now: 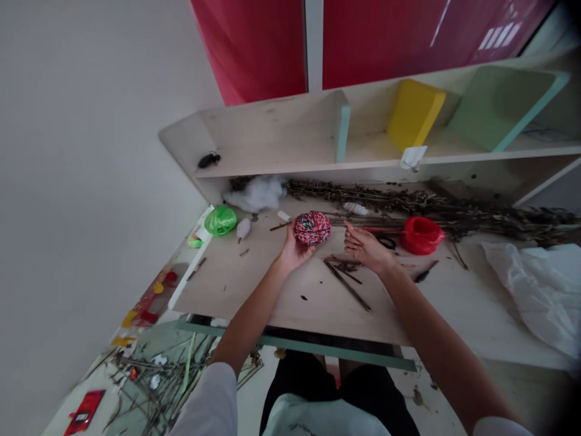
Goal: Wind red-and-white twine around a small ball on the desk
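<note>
A ball of red, white and dark yarn (312,228) rests in my left hand (294,251), whose fingers curl round its left side and underside above the desk. To the right of the ball, my right hand (363,245) is closed with thumb and fingertips together. Whatever it may pinch is too small to make out. Behind that hand lie dark-handled scissors (386,242), partly hidden, and a red roll of plastic twine (423,235). Broken brown twigs (347,284) lie on the desk between my forearms.
Dried stalks (390,200) stretch along the desk's back under a shelf (272,158). At the left are a green twine roll (220,221), white fluff (258,194) and a small pale bundle (244,228). A white plastic bag (540,284) lies right. More sticks (154,375) litter the floor.
</note>
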A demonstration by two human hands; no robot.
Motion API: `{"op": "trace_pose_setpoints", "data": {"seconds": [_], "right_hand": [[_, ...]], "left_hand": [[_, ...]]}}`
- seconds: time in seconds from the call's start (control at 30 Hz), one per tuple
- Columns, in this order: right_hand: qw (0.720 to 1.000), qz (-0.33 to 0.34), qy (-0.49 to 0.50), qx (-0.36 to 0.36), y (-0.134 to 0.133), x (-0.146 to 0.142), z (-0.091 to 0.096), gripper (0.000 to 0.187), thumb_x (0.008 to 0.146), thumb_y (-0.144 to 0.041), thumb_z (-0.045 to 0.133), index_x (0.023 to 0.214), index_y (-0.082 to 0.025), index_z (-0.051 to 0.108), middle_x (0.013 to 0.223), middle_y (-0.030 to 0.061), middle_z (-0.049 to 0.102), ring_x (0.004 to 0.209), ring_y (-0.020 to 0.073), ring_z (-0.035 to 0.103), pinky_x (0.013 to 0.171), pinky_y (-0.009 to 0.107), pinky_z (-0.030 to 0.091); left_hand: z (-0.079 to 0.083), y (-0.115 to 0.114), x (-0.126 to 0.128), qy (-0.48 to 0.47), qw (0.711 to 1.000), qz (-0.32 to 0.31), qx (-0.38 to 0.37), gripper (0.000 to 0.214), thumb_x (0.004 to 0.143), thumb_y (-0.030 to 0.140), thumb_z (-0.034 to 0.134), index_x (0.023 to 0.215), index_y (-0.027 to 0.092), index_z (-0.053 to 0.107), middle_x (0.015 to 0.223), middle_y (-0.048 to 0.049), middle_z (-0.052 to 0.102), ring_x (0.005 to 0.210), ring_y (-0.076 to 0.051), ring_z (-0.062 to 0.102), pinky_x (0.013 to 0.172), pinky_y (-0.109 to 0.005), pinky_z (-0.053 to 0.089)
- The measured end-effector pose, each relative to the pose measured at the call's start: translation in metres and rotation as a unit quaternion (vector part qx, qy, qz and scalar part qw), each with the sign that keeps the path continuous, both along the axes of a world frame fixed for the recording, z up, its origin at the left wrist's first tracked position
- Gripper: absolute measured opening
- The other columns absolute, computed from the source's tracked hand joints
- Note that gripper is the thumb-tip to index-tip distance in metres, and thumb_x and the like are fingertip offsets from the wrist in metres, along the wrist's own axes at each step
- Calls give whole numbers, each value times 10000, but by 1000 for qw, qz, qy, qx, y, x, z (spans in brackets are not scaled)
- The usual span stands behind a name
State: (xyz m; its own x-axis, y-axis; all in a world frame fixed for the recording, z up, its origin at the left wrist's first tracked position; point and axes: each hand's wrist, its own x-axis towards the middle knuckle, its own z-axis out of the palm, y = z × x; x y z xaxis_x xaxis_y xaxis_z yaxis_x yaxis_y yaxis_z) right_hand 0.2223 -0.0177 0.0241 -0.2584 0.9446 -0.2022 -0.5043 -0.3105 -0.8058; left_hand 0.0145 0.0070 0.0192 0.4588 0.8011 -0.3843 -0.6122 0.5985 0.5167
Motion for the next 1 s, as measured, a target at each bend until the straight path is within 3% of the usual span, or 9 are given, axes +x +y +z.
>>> {"op": "trace_pose_setpoints", "data": {"seconds": [0.23,0.67,1.0], "right_hand": [[1000,-8,1,-3,0,-1,3,385,594,-435,838,771,-213,579,547,-98,197,480,60,187,451,184,248],[999,-14,24,-20,0,-1,4,412,549,-405,872,726,-209,556,544,-99,189,487,59,169,454,179,227],[1000,-11,5,0,-1,-1,4,371,589,-422,847,793,-235,599,544,-93,192,481,71,180,444,208,218]], "left_hand": [[0,-1,2,-3,1000,12,6,590,900,597,394,1228,135,560,802,-104,696,533,-160,645,388,-197,488],[-3,1,1,11,1000,1,-7,593,879,616,416,1191,138,574,746,-95,684,433,-132,591,360,-191,471],[-5,3,-1,11,1000,9,-15,642,894,642,335,1256,152,536,713,-77,663,459,-132,594,377,-186,471]]}}
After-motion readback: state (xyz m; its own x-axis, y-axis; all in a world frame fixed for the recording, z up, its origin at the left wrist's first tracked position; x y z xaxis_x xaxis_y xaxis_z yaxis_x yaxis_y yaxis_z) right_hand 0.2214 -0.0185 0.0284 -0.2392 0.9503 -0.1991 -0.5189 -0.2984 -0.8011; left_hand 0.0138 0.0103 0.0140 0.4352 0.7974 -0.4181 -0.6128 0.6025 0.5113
